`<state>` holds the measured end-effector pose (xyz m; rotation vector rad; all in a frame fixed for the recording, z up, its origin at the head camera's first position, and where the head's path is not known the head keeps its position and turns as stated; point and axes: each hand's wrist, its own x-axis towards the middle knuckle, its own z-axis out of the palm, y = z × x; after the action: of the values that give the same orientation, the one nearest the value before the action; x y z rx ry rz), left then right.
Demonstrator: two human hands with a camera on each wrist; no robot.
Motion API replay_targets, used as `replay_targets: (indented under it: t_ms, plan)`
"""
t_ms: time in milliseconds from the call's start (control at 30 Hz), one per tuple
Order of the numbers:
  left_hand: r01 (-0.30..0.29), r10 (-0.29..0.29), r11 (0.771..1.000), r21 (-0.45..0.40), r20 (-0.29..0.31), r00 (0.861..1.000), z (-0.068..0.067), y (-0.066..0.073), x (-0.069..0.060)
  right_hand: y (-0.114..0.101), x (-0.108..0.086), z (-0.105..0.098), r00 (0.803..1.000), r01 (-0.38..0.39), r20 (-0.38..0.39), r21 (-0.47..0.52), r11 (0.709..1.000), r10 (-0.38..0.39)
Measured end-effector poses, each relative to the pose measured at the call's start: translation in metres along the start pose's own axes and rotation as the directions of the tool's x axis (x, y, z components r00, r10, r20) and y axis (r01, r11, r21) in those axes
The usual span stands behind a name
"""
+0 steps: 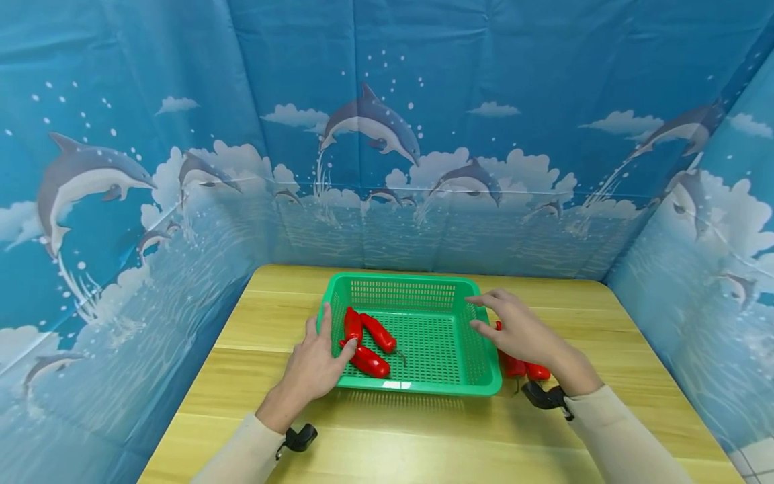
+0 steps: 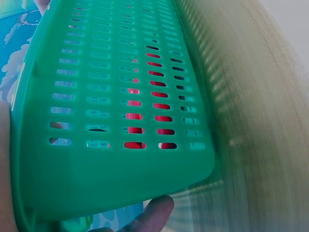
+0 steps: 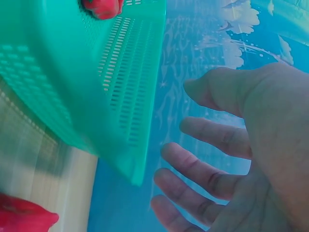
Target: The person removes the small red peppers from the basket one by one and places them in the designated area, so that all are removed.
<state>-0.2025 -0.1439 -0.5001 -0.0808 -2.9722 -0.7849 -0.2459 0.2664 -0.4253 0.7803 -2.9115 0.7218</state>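
Note:
A green basket (image 1: 417, 388) stands on the table with three red peppers (image 1: 370, 361) in its left part. My left hand (image 1: 311, 366) is at the basket's left end, fingers along the outside and thumb above the front left corner; whether it presses the wall, I cannot tell. In the left wrist view a fingertip (image 2: 157, 212) shows beyond the basket wall (image 2: 111, 179). My right hand (image 1: 523, 329), fingers spread and holding nothing, is over the basket's right side. The right wrist view shows that hand (image 3: 231, 159) apart from the rim (image 3: 137, 169).
More red peppers (image 1: 537, 372) lie on the wooden table (image 1: 399, 444) just right of the basket, partly under my right hand. A blue dolphin-patterned curtain (image 1: 423, 228) hangs behind the table and along both sides.

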Motion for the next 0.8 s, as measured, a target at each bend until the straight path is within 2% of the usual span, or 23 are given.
replay_targets:
  t_ms: [533,800]
  plan:
    - [0.006,-0.006,1.0,0.009,-0.008,1.0,0.002,0.0,0.001,-0.02,0.019,0.008,0.998,0.042,0.047,0.028,0.999,-0.043]
    - [-0.004,0.004,1.0,0.002,-0.011,1.0,0.003,0.0,0.001,-0.025,0.029,0.012,0.996,0.035,0.086,0.037,0.999,-0.038]
